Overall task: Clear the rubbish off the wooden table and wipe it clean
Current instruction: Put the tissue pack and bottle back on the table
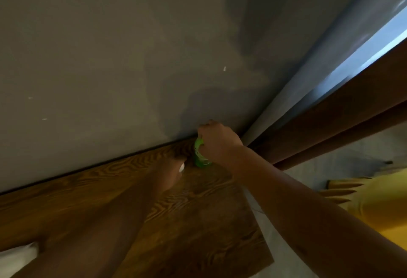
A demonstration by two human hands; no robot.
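My right hand reaches to the far right corner of the dark wooden table, by the grey wall. Its fingers are closed around a bright green crumpled object, which rests on the table top; I cannot tell what the object is. My left hand lies just left of it, blurred and dark, with a small white thing at its fingertips. Whether the left hand grips that white thing is unclear.
A grey wall rises right behind the table. A brown curtain hangs at the right with a strip of bright window above it. White cloth shows at the bottom left. My yellow sleeve is at the right edge.
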